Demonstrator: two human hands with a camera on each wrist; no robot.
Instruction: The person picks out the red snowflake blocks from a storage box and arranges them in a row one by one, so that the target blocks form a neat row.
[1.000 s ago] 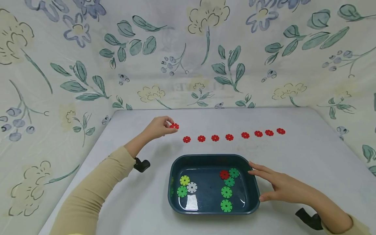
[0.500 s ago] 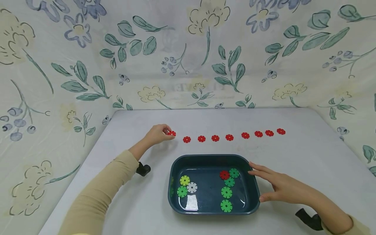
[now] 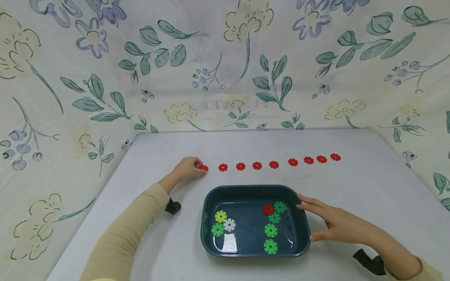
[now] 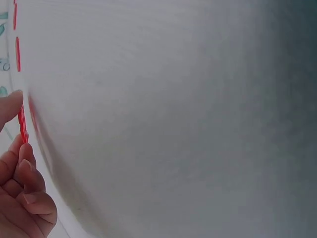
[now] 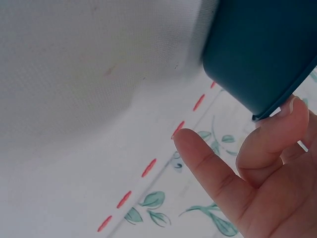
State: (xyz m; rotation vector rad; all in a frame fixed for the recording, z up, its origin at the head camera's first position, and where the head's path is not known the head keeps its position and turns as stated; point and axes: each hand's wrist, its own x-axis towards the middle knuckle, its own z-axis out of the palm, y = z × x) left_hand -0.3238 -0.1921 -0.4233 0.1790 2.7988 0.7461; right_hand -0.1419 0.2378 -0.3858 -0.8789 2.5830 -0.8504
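Note:
Between thumb and fingers, my left hand [image 3: 186,168] pinches a red notched disc [image 3: 204,168] at the left end of a row of similar red discs [image 3: 257,166]. In the left wrist view the pinched disc [image 4: 23,124] stands on edge, close to the tabletop; whether it touches cannot be told. My right hand [image 3: 337,222] rests its fingertips on the right rim of a dark blue tray [image 3: 253,253], fingers extended and thumb apart. Inside the tray lie a red disc [image 3: 268,209], several green discs [image 3: 271,230], a yellow disc [image 3: 220,216] and a white disc [image 3: 229,224].
The white table [image 3: 168,242] carries the row of discs behind the tray. Flower-patterned cloth [image 3: 225,78] rises behind and at both sides of the table. A black strap piece [image 3: 173,207] hangs at the left wrist, another [image 3: 369,262] at the right.
My left hand has come down and toward me with the red disc, bringing it in line with the row's left end. The right hand and tray have stayed put.

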